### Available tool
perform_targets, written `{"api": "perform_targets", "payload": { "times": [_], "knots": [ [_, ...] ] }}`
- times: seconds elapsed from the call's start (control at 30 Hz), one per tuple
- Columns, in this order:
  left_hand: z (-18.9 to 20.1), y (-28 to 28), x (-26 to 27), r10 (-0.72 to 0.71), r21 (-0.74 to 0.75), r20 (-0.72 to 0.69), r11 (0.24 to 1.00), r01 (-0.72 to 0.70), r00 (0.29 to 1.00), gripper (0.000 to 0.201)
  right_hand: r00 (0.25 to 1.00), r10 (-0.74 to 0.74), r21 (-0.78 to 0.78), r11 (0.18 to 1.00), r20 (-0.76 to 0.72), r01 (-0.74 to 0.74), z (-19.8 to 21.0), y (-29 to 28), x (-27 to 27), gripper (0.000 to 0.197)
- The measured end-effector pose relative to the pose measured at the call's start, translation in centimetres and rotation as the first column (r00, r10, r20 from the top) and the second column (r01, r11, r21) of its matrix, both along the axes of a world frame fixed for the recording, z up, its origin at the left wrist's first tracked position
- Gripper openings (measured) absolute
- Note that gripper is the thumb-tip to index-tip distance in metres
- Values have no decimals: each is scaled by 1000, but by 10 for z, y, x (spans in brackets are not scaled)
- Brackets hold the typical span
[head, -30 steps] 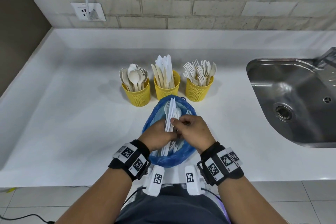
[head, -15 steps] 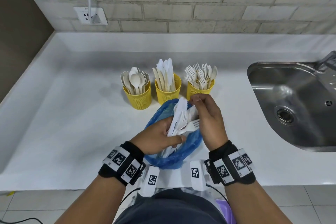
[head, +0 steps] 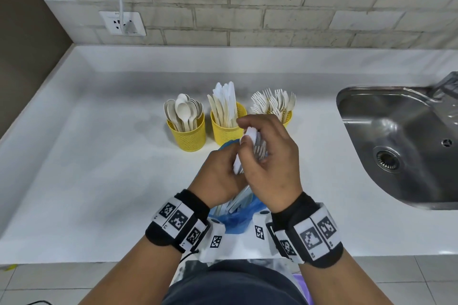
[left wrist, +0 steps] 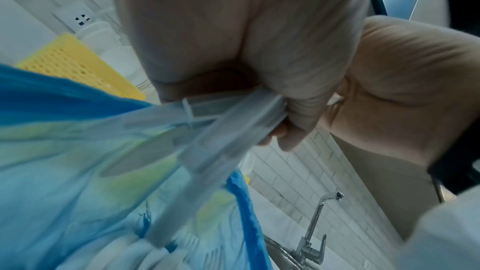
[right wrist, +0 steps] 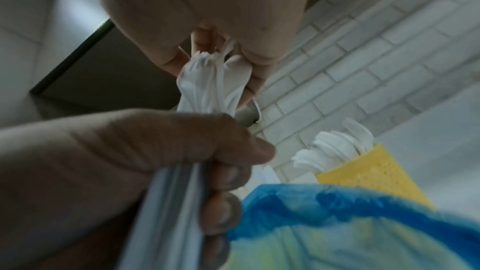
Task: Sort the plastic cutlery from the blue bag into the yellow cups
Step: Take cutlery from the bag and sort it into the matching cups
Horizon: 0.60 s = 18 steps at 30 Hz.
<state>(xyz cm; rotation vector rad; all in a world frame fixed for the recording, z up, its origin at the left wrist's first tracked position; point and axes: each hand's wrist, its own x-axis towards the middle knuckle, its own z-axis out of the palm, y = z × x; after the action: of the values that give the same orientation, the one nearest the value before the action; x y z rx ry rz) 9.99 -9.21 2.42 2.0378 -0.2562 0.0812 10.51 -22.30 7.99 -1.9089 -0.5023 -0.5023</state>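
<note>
Three yellow cups stand in a row: the spoon cup (head: 186, 132), the knife cup (head: 226, 129) and the fork cup (head: 287, 116), partly behind my right hand. The blue bag (head: 234, 220) lies under both hands, mostly hidden. My left hand (head: 220, 176) grips a bundle of white cutlery (left wrist: 207, 130) by the handles above the bag (left wrist: 64, 151). My right hand (head: 267, 151) curls over the bundle's upper ends (head: 250, 136) and pinches the fork tips and a spoon bowl (right wrist: 207, 77). The left hand (right wrist: 130, 151) shows below it in the right wrist view.
A steel sink (head: 401, 146) with a tap (head: 446, 84) is set into the white counter (head: 86, 168) at the right. A wall socket (head: 122, 23) with a white cable is at the back left. The counter's front edge runs just below my wrists.
Both hands have lifted the bundle higher above the bag. My right hand moved from beside the fork cup back onto the upper ends of the bundle, closing over them.
</note>
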Motion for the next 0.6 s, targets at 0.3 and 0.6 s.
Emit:
{"api": "perform_targets", "payload": {
  "times": [0.3, 0.6],
  "knots": [
    [13, 7, 8, 106, -180, -45, 977, -112, 993, 21, 995, -43, 3, 999, -89, 43, 6, -16, 7, 36],
    [68, -3, 8, -36, -527, 46, 848, 55, 998, 21, 516, 373, 494, 862, -771, 114, -6, -9, 8, 47]
  ]
}}
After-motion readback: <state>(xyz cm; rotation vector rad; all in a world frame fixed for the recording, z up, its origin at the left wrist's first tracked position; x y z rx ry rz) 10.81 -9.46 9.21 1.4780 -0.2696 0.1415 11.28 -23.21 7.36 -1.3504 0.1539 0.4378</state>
